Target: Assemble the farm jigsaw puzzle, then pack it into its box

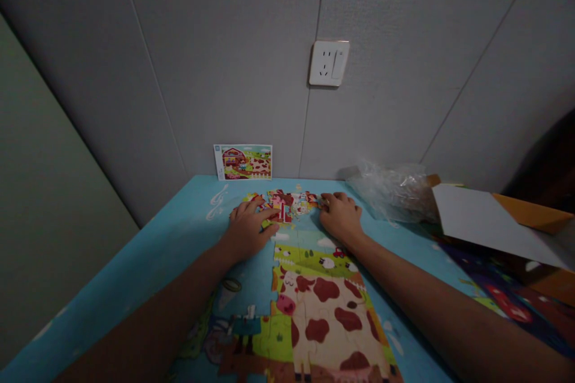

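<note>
A partly joined puzzle (332, 317) showing a spotted cow lies on the blue table cover, between my forearms. Beyond its top edge is a heap of loose puzzle pieces (294, 203). My left hand (251, 227) rests on the left side of the heap, fingers spread, touching pieces. At the heap's right end, my right hand (340, 215) has its fingers curled together over a small piece, partly hidden by them. A picture card (246, 163) of a barn and cow leans against the wall at the back left.
Crumpled clear plastic (395, 191) lies at the back right. Beside it stands an opened white and orange box (489, 221), with a dark printed sheet or lid (507, 299) below. The grey wall with a socket (329, 63) borders the table's back edge.
</note>
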`<state>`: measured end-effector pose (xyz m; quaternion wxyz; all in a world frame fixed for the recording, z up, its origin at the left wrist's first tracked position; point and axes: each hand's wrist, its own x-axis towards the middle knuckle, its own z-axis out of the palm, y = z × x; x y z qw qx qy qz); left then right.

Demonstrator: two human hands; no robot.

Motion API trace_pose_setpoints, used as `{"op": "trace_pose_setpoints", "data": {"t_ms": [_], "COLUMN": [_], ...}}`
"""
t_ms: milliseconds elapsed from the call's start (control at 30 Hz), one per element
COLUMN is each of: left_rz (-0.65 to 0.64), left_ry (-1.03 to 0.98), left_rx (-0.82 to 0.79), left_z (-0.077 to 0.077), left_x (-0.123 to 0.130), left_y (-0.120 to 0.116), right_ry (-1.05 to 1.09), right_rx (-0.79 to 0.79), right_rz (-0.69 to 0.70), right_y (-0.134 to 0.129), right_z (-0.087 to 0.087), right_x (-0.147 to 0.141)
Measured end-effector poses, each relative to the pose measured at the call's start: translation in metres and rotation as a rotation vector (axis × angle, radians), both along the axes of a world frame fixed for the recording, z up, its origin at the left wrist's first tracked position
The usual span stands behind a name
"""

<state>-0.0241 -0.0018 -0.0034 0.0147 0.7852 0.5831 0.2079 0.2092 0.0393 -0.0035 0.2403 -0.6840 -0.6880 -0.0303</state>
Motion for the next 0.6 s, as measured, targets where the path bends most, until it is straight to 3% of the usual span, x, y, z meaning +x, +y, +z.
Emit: {"op": "trace_pose_setpoints", "data": {"t_ms": [133, 433, 600], "left_rz": [0.019, 0.15, 0.138], "left_ry": [0.007, -0.024, -0.031], "left_rx": [-0.002, -0.024, -0.018], "left_z": [-0.001, 0.0015, 0.0024], "left_x": [-0.0015, -0.0007, -0.001], "left_y": [0.0029, 0.0037, 0.0034], "right_ry": [-0.067, -0.183, -0.153], "right_rx": [-0.012, -0.11, -0.05], "right_rz": [0.005, 0.303, 0.333], "right_y": [0.0017, 0.0071, 0.0082], "right_z": [0.0022, 0.0045, 0.0054], "right_x": [0.0026, 0.0008, 0.002]}}
